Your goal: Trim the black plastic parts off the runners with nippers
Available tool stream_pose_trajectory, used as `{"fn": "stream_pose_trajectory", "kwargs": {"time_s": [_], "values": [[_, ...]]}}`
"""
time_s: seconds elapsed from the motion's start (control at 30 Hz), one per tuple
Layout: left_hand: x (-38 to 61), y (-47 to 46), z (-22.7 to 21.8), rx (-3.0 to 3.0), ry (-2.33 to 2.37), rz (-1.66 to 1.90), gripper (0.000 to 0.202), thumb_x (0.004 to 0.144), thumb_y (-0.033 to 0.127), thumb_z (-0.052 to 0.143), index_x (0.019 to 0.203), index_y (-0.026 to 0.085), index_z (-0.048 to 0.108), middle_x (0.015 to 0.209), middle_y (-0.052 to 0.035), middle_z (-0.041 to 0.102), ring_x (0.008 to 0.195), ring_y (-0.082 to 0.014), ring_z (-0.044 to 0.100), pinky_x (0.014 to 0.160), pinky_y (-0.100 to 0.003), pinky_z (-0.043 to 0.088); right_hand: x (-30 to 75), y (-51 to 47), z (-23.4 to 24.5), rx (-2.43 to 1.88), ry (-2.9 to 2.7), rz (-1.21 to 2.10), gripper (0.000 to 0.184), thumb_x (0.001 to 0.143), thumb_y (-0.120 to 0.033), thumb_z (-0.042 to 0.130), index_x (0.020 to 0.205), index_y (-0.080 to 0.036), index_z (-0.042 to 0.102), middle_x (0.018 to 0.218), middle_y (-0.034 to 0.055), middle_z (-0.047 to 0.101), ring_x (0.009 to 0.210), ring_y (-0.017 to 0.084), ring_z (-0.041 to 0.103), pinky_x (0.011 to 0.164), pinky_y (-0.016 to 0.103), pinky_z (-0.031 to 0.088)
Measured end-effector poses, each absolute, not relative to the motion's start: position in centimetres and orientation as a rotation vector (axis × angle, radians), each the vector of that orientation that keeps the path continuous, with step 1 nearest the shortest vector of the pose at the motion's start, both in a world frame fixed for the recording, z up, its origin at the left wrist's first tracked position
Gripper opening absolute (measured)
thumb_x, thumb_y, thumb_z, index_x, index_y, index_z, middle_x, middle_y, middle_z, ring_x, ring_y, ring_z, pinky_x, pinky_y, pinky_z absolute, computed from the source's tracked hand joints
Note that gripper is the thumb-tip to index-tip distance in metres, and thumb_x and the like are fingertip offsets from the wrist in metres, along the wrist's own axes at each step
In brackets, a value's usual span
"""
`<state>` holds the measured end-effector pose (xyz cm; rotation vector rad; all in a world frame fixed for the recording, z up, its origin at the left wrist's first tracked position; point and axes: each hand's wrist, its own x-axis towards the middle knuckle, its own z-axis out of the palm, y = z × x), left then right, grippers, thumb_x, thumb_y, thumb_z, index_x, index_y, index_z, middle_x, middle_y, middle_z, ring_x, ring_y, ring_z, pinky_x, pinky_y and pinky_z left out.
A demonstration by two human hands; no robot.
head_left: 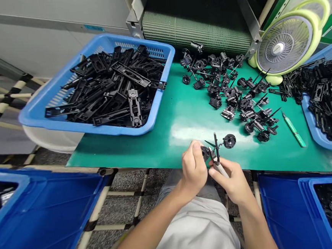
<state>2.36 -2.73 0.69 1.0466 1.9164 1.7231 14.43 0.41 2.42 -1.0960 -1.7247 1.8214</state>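
Observation:
My left hand (193, 168) is closed round one end of a black moulded plastic piece (218, 145) with round caps joined by thin runners, held just above the front edge of the green table (161, 136). My right hand (230, 179) is closed on a small cutting tool with pale handles (219, 168), its dark tip against the piece's runner. A heap of similar black parts (232, 92) lies further back on the table.
A light blue basket (33, 112) of long black parts stands at the left. Another blue basket (312, 128) of parts is at the right, behind a green knife (294, 129). A green fan (284, 46) and a conveyor belt (193, 30) stand behind. Dark blue crates (47, 218) sit below.

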Motion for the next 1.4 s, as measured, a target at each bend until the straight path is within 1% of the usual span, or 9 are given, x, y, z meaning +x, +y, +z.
{"fn": "stream_pose_trajectory", "kwargs": {"time_s": [0.2, 0.43, 0.53, 0.63, 0.73, 0.9, 1.07, 1.2, 1.4], "values": [[-0.1, -0.2, 0.7, 1.053, 2.161, 1.701, 0.035, 0.097, 0.036, 0.028, 0.069, 0.022, 0.044, 0.057, 0.002, 0.048, 0.053, -0.0138, 0.047, 0.055, -0.026, 0.037, 12.4, 4.7, 2.2, -1.092, -1.864, 1.85, 0.02, 0.076, -0.037, 0.062, 0.076, -0.017, 0.059, 0.061, -0.0044, 0.042, 0.056, 0.011, 0.036, 0.053, 0.024, 0.032], [-3.3, -0.9, 0.4, 0.915, 1.986, 1.477, 0.03, 0.086, 0.038, 0.054, 0.063, 0.021, 0.047, 0.053, 0.0032, 0.056, 0.048, -0.0119, 0.053, 0.055, -0.024, 0.041, 18.6, 6.8, 0.0, -0.926, -1.488, 2.041, 0.032, 0.081, -0.044, 0.065, 0.099, -0.017, 0.063, 0.081, 0.0044, 0.058, 0.068, 0.017, 0.052, 0.064, 0.031, 0.043], [-2.5, 0.5, -0.2, 1.015, 2.083, 1.212, 0.011, 0.082, 0.03, 0.058, 0.081, 0.02, 0.059, 0.068, -0.0018, 0.069, 0.063, -0.0177, 0.065, 0.063, -0.026, 0.047, 20.1, 6.6, -1.4, -0.801, -1.171, 2.02, 0.031, 0.081, -0.043, 0.066, 0.102, -0.02, 0.063, 0.085, 0.0058, 0.058, 0.075, 0.019, 0.054, 0.071, 0.034, 0.045], [-1.3, 3.2, -0.1, 1.215, 2.304, 0.87, 0.026, 0.082, 0.036, 0.061, 0.1, 0.018, 0.064, 0.091, -0.0135, 0.074, 0.089, -0.0287, 0.069, 0.077, -0.035, 0.048, 19.9, 6.5, -2.0, -0.71, -1.056, 2.012, 0.029, 0.081, -0.042, 0.064, 0.102, -0.022, 0.063, 0.085, 0.0058, 0.057, 0.078, 0.02, 0.053, 0.075, 0.037, 0.046], [-0.9, 5.2, 0.6, 1.314, 2.332, 0.697, 0.031, 0.085, 0.038, 0.057, 0.105, 0.015, 0.066, 0.095, -0.0186, 0.073, 0.093, -0.0342, 0.068, 0.079, -0.04, 0.048, 19.7, 6.6, -1.8, -0.705, -1.042, 2.001, 0.03, 0.081, -0.043, 0.064, 0.102, -0.022, 0.063, 0.085, 0.006, 0.056, 0.079, 0.021, 0.053, 0.077, 0.038, 0.046], [-1.7, 3.6, 1.7, 1.316, 1.997, 0.907, 0.025, 0.085, 0.032, 0.054, 0.103, 0.019, 0.065, 0.089, -0.0062, 0.072, 0.075, -0.0199, 0.066, 0.066, -0.027, 0.048, 20.1, 5.1, -0.9, -0.891, -1.26, 1.91, 0.035, 0.082, -0.047, 0.064, 0.106, -0.021, 0.063, 0.091, 0.0063, 0.058, 0.082, 0.021, 0.055, 0.08, 0.037, 0.045], [-1.0, -0.4, 3.0, 0.937, 1.587, 1.224, 0.031, 0.078, 0.04, 0.061, 0.097, 0.016, 0.061, 0.069, -0.0005, 0.064, 0.046, -0.0095, 0.044, 0.043, -0.022, 0.035, 20.0, 2.1, 1.1, -1.118, -1.78, 1.761, 0.027, 0.088, -0.041, 0.059, 0.104, -0.02, 0.064, 0.095, 0.005, 0.058, 0.085, 0.02, 0.054, 0.079, 0.031, 0.044], [-0.4, -2.2, 4.1, 0.992, 1.517, 1.277, 0.022, 0.079, 0.036, 0.059, 0.087, 0.016, 0.066, 0.073, -0.0018, 0.065, 0.052, -0.0096, 0.046, 0.048, -0.022, 0.037, 19.2, 1.3, 2.4, -1.077, -1.896, 1.664, 0.02, 0.089, -0.034, 0.056, 0.098, -0.019, 0.065, 0.093, 0.0041, 0.056, 0.086, 0.019, 0.054, 0.079, 0.029, 0.044], [-0.5, -3.0, 4.5, 1.11, 1.525, 1.269, 0.019, 0.075, 0.031, 0.059, 0.079, 0.015, 0.068, 0.07, -0.0028, 0.065, 0.065, -0.015, 0.056, 0.061, -0.024, 0.044, 18.3, 1.5, 3.0, -0.946, -1.906, 1.692, 0.026, 0.088, -0.03, 0.058, 0.11, -0.02, 0.065, 0.097, 0.0049, 0.057, 0.093, 0.021, 0.054, 0.086, 0.03, 0.044]]}}
